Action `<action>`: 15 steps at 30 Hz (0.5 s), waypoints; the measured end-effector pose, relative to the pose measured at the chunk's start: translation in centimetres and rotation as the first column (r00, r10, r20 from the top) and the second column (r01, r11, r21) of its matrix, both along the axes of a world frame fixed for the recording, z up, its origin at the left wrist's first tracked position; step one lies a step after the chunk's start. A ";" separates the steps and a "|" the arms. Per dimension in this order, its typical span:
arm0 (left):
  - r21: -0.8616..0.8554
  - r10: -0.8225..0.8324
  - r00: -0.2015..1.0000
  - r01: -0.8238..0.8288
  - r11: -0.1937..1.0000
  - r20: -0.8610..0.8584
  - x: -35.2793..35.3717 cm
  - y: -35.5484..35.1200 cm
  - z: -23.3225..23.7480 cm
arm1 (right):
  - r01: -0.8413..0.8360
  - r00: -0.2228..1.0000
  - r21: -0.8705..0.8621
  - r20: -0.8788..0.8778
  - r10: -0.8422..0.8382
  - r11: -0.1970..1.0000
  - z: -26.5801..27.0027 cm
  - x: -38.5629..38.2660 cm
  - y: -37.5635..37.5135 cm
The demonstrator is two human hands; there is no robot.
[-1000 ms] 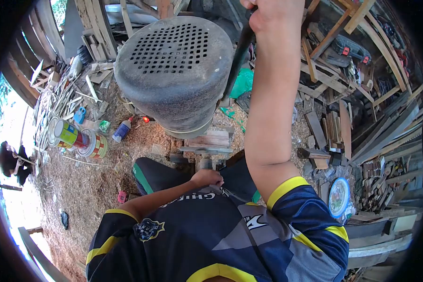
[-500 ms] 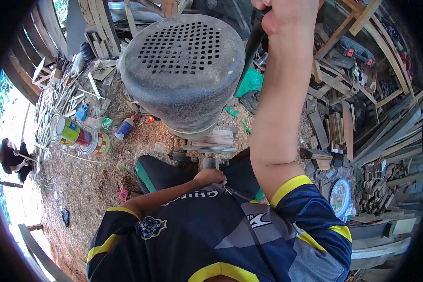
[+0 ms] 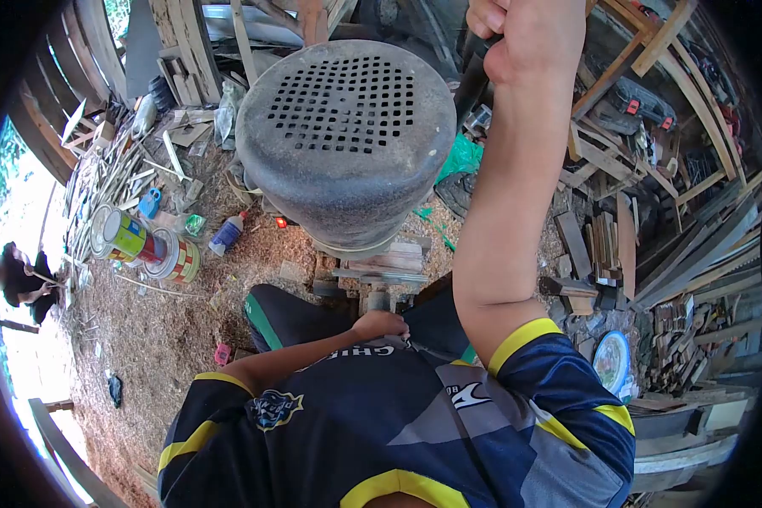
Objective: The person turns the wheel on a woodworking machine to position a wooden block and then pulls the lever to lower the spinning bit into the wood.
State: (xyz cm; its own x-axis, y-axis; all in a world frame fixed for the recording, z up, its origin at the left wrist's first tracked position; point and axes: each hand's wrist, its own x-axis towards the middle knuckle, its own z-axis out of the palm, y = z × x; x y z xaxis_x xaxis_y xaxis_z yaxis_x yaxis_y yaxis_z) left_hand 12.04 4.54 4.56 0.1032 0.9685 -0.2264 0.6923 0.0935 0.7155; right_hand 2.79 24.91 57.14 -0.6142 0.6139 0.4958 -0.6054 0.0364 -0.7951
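Observation:
A large dark machine [image 3: 347, 152] with a round, perforated top cap stands upright in front of me. My right hand [image 3: 521, 38] is raised at the upper right, fingers wrapped round a dark bar [image 3: 472, 72] beside the machine; the top of the hand is cut off by the frame edge. Low at my lap, my left hand [image 3: 381, 325] is closed just below a grey cylindrical part [image 3: 378, 301]. What its fingers hold is hidden. Between that part and the machine lie short wooden pieces [image 3: 394, 261].
Shavings cover the ground [image 3: 152, 339]. At left are paint cans [image 3: 178, 258], a bottle [image 3: 227, 234] and scattered wood strips [image 3: 127, 182]. Another person [image 3: 27, 279] sits at the far left. Stacked boards [image 3: 711, 245] and a blue-rimmed round dish [image 3: 611, 360] are at right.
The machine and my right hand appear slightly farther right and lower, with the view shifting a little. My left hand stays almost in place.

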 end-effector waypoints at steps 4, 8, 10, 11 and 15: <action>0.026 0.001 0.999 0.000 1.000 -0.045 0.0 0.1 0.9 | -0.024 1.000 0.024 -0.006 0.024 0.999 0.0 0.1 0.0; 0.052 -0.008 0.991 0.015 0.999 -0.136 0.2 -0.3 0.9 | 0.059 0.998 -0.033 -0.008 -0.059 0.998 0.6 1.0 -1.9; 0.140 -0.008 0.987 0.031 0.990 -0.163 0.2 -0.4 -0.7 | 0.094 0.996 -0.040 -0.003 -0.094 0.995 0.7 0.9 -2.1; 0.125 -0.022 0.987 0.042 0.991 -0.158 0.2 -0.3 -0.8 | 0.092 0.996 -0.042 -0.002 -0.092 0.995 0.8 0.9 -2.3; 0.121 -0.015 0.992 0.030 0.992 -0.126 0.2 -0.5 -2.8 | 0.075 0.995 0.031 -0.067 -0.073 0.997 -0.6 3.2 -3.0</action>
State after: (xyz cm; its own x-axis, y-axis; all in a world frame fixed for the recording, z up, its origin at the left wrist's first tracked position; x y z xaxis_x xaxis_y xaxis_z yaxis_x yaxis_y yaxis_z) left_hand 12.28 4.09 1.74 0.1040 0.9875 -0.1186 0.7775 -0.0064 0.6288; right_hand 5.96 21.89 56.49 -0.5333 0.6388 0.5545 -0.6511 0.1085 -0.7512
